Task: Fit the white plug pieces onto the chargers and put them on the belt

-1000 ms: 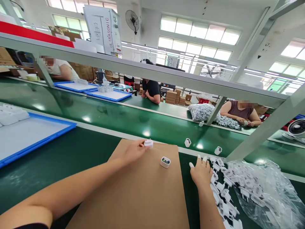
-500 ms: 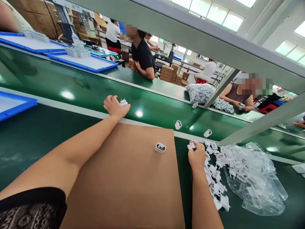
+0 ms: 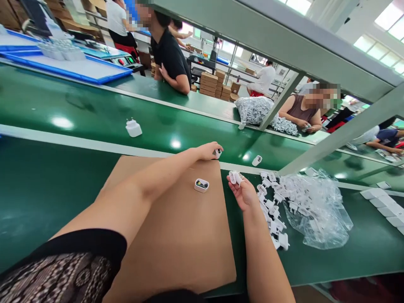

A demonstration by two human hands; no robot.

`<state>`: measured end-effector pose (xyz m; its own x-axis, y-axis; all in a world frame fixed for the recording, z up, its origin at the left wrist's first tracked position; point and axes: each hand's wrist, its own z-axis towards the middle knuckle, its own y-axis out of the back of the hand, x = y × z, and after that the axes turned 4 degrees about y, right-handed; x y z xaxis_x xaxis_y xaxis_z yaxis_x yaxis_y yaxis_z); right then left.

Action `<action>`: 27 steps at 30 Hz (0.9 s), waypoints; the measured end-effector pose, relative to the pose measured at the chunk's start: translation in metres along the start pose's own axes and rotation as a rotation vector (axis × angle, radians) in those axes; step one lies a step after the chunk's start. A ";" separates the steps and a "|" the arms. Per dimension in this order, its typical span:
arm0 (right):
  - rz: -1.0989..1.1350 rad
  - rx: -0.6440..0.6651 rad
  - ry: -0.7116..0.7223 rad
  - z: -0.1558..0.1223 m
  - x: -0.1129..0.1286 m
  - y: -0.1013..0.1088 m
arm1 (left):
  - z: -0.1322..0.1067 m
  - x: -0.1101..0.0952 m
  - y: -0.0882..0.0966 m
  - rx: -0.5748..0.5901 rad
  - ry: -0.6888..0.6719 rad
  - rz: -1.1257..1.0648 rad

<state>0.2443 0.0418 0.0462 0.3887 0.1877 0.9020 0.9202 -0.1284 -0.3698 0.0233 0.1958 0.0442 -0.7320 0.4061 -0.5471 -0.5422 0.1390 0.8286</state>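
My left hand (image 3: 208,150) reaches over the brown cardboard sheet (image 3: 176,235) to the belt edge and closes on a white open charger shell (image 3: 217,153). My right hand (image 3: 242,191) is palm up beside the sheet, holding a white plug cap (image 3: 235,177). An open charger shell (image 3: 201,185) with parts inside lies on the cardboard between my hands. A finished white charger (image 3: 134,127) stands on the green conveyor belt (image 3: 94,113) to the far left. Another open shell (image 3: 256,160) lies on the belt to the right.
A pile of white plug caps (image 3: 271,210) spills from a clear plastic bag (image 3: 315,208) right of my right hand. White parts (image 3: 383,202) lie at the far right. A grey slanted frame post (image 3: 341,134) crosses the belt. Other people work across the line; a blue tray (image 3: 72,67) sits far left.
My left hand let go of the finished charger on the belt and moved right to the open shell. My right hand lifted a plug cap from the pile and turned palm up.
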 end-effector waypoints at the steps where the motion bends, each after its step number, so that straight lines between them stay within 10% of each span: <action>1: 0.007 0.011 -0.008 -0.001 0.001 0.000 | -0.002 -0.001 0.001 -0.024 0.028 0.003; 8: -0.047 -0.013 0.084 -0.002 0.003 0.001 | -0.100 -0.045 0.049 -0.447 0.014 -0.031; 14: -0.052 0.018 0.228 -0.013 0.004 -0.014 | -0.213 -0.096 0.012 -0.151 -0.194 -0.119; 20: -0.266 0.060 0.459 -0.022 0.015 -0.017 | -0.220 -0.094 -0.051 -0.134 -0.087 -0.093; 27: -0.833 0.357 0.531 -0.062 0.039 -0.021 | -0.216 -0.071 -0.056 -0.118 -0.016 -0.567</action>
<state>0.2375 -0.0083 0.1029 -0.3641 -0.3773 0.8515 0.8812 0.1564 0.4461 0.0168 -0.0361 0.0109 -0.3079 0.3110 -0.8991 -0.8908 0.2377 0.3873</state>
